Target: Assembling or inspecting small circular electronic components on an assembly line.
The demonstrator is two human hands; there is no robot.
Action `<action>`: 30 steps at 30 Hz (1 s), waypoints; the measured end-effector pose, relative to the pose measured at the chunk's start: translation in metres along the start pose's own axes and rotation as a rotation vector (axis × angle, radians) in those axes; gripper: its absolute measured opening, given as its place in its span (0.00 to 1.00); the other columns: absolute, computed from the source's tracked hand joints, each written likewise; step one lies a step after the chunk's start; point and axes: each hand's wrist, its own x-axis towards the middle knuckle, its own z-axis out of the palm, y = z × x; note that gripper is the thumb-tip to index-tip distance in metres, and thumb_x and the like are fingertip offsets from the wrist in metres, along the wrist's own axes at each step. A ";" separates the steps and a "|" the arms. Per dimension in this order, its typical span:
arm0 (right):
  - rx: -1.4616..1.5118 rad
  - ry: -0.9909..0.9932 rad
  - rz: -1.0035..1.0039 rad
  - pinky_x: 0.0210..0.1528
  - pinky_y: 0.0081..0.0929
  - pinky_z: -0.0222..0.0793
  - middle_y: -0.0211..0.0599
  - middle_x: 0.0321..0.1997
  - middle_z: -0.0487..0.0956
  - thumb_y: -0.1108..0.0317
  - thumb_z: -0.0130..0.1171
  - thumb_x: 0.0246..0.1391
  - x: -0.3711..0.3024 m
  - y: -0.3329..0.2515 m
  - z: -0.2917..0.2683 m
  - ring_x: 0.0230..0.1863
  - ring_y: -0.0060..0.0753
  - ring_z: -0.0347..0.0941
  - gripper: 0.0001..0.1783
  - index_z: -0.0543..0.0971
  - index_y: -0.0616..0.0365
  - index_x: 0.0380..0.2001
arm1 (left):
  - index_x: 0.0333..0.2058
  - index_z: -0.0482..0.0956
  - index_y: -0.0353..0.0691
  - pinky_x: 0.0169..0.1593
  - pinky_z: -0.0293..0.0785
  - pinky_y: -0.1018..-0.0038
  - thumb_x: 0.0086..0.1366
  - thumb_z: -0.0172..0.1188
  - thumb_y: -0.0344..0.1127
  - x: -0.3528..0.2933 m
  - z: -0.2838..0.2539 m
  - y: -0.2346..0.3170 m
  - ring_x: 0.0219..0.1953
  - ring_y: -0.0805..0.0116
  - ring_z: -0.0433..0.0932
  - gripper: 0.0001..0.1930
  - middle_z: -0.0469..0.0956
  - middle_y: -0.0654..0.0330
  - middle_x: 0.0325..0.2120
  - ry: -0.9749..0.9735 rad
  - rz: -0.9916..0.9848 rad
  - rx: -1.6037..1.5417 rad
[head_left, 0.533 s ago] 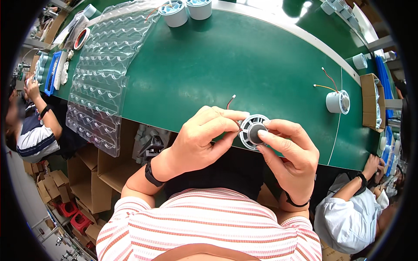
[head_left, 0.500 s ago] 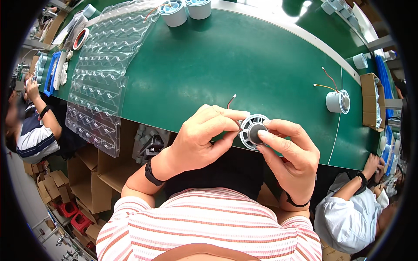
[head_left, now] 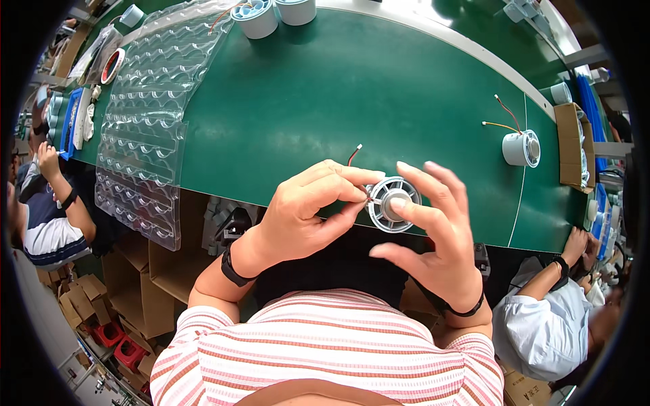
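Just past the table's near edge is a light-blue round fan housing with spokes and a grey metal hub. My left hand pinches its left side between thumb and fingers, near where wires come out. A red wire with a white plug sticks up beyond my left fingers. My right hand is open, thumb and fingers spread; one fingertip overlaps the hub, and I cannot tell if it touches. A similar fan, with red and yellow wires, lies on its side on the green table to the right.
A clear plastic blister tray lies at the left, overhanging the table. Two light-blue housings stand at the far edge. On the right is a cardboard box. One co-worker sits left, another right.
My right thumb and fingers have come off the fan's edge and spread apart. The hub looked dark before and now looks grey. My left hand keeps its pinch.
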 end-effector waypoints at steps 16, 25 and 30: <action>-0.819 0.304 0.248 0.69 0.43 0.55 0.40 0.61 0.75 0.66 0.66 0.55 0.001 0.094 -0.088 0.65 0.49 0.64 0.26 0.78 0.50 0.58 | 0.38 0.80 0.35 0.45 0.76 0.71 0.60 0.65 0.21 -0.009 -0.016 0.003 0.41 0.61 0.81 0.08 0.82 0.51 0.45 0.375 0.018 0.389; -0.959 0.597 0.202 0.62 0.38 0.64 0.43 0.54 0.77 0.71 0.65 0.55 0.025 0.072 -0.101 0.59 0.48 0.70 0.23 0.77 0.53 0.56 | 0.35 0.81 0.38 0.42 0.74 0.67 0.56 0.67 0.23 -0.015 -0.035 -0.002 0.39 0.58 0.80 0.08 0.83 0.58 0.40 0.363 0.019 0.554; -0.401 0.161 -0.079 0.41 0.27 0.72 0.43 0.35 0.80 0.78 0.57 0.59 0.114 0.041 -0.066 0.35 0.40 0.78 0.05 0.78 0.64 0.39 | 0.34 0.81 0.37 0.41 0.75 0.68 0.57 0.67 0.22 -0.019 -0.041 -0.003 0.38 0.58 0.80 0.07 0.83 0.57 0.39 0.319 0.023 0.541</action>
